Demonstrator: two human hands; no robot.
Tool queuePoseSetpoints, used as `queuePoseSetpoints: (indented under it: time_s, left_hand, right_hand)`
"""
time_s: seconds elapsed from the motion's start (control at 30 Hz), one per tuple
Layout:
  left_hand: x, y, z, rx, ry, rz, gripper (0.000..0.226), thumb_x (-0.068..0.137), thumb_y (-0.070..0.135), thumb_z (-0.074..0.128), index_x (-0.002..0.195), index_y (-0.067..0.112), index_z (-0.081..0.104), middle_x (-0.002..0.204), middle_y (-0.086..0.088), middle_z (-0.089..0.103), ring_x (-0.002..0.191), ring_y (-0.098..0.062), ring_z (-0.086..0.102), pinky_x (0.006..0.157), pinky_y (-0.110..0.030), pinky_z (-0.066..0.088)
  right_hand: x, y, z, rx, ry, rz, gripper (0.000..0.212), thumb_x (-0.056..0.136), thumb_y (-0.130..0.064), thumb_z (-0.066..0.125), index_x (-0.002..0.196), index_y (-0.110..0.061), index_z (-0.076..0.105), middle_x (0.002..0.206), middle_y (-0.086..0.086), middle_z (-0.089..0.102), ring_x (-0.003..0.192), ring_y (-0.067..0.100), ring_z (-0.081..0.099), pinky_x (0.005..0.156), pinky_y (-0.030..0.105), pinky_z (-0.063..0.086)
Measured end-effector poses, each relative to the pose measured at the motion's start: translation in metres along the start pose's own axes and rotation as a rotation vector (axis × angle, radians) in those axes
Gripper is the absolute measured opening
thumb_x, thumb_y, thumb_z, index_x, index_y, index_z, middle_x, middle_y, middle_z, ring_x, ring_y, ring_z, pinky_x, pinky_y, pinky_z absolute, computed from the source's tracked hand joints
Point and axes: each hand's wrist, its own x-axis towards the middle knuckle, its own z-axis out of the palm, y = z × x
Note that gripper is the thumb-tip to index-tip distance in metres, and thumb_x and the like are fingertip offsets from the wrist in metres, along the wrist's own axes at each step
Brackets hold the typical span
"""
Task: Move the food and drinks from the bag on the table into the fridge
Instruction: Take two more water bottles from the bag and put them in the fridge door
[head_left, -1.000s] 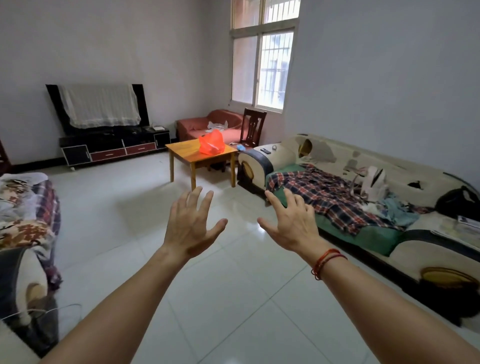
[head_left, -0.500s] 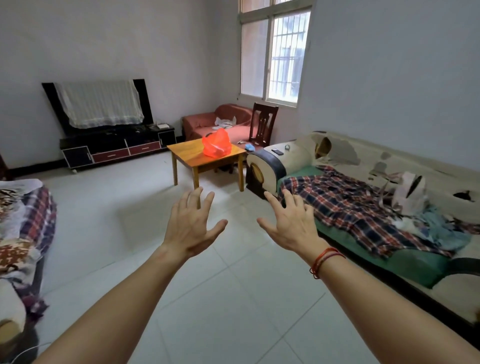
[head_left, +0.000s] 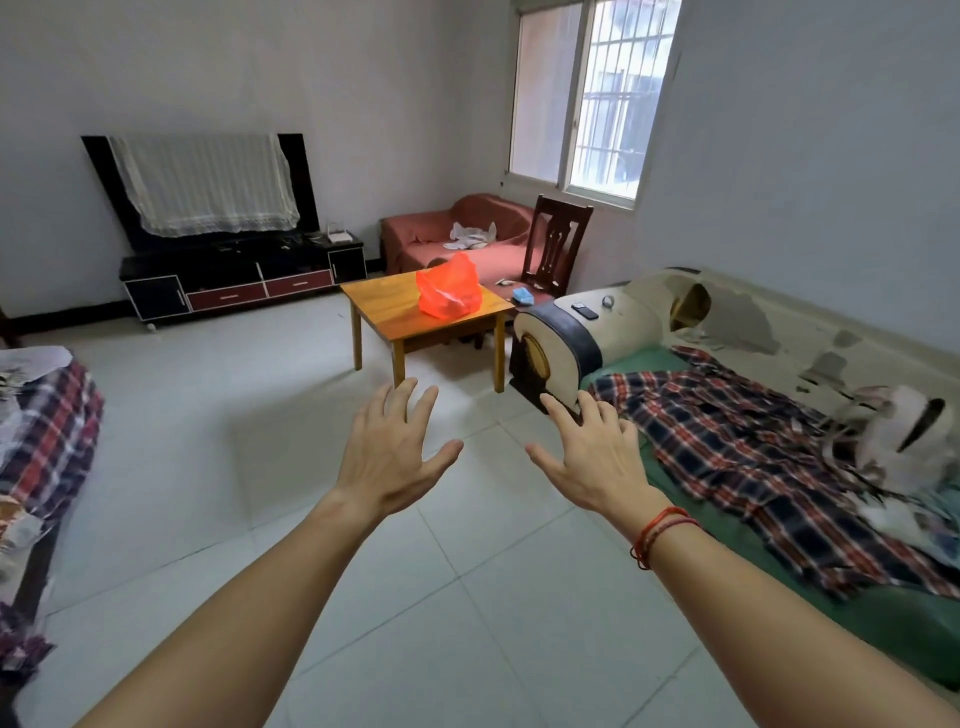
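Bare floor (head_left: 218, 467) open to table (head_left: 384, 306); sofa arm (head_left: 550, 358) flanks right.

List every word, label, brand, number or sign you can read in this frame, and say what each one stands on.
No text can be read anywhere in this view.
Red bag on the table: no print visible.
Dark handset on the sofa arm: too small to read.
White box on the TV stand: too small and blurred.
Papers on the red sofa: too small and blurred.
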Motion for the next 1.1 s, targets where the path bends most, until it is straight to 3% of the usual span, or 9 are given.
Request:
queuePoseSetpoints:
  time_s: [0.17, 0.43, 0.8, 1.1]
  left_hand:
    - [0.079, -0.035, 0.045, 0.0, -0.009, -0.012, 0.086, 0.083, 0.073, 0.023, 0.148, 0.019, 0.037, 0.155, -0.011, 0.033, 0.144, -0.033, 0.026, 0.114, -0.051, 0.031]
    - [0.239, -0.098, 0.106, -0.007, -0.039, -0.004, 0.085, 0.086, 0.073, 0.024, 0.149, 0.019, 0.036, 0.155, -0.011, 0.033, 0.144, -0.033, 0.025, 0.114, -0.051, 0.027]
    - [0.407, -0.136, 0.181, -0.007, -0.09, -0.016, 0.088, 0.083, 0.075, 0.018, 0.151, 0.02, 0.033, 0.158, -0.009, 0.028, 0.146, -0.032, 0.021, 0.116, -0.05, 0.026]
    - [0.568, -0.154, 0.256, 0.039, -0.124, -0.079, 0.083, 0.086, 0.074, 0.025, 0.152, 0.024, 0.03, 0.159, -0.008, 0.026, 0.146, -0.033, 0.021, 0.116, -0.05, 0.024]
  right_hand:
    - [0.09, 0.006, 0.033, -0.014, 0.002, -0.006, 0.069, 0.095, -0.069, 0.035, 0.156, -0.04, 0.02, 0.156, 0.011, 0.032, 0.14, 0.032, 0.032, 0.112, 0.053, 0.033]
    - [0.258, 0.003, 0.063, -0.048, -0.035, 0.004, 0.069, 0.096, -0.07, 0.031, 0.157, -0.041, 0.016, 0.16, 0.012, 0.026, 0.144, 0.034, 0.028, 0.114, 0.053, 0.027]
    - [0.442, 0.032, 0.114, -0.008, -0.066, 0.017, 0.067, 0.097, -0.068, 0.032, 0.156, -0.041, 0.018, 0.161, 0.012, 0.025, 0.145, 0.034, 0.027, 0.116, 0.055, 0.027]
    - [0.616, 0.081, 0.154, 0.037, -0.058, -0.026, 0.066, 0.097, -0.064, 0.037, 0.155, -0.037, 0.024, 0.156, 0.009, 0.031, 0.14, 0.031, 0.032, 0.111, 0.051, 0.032]
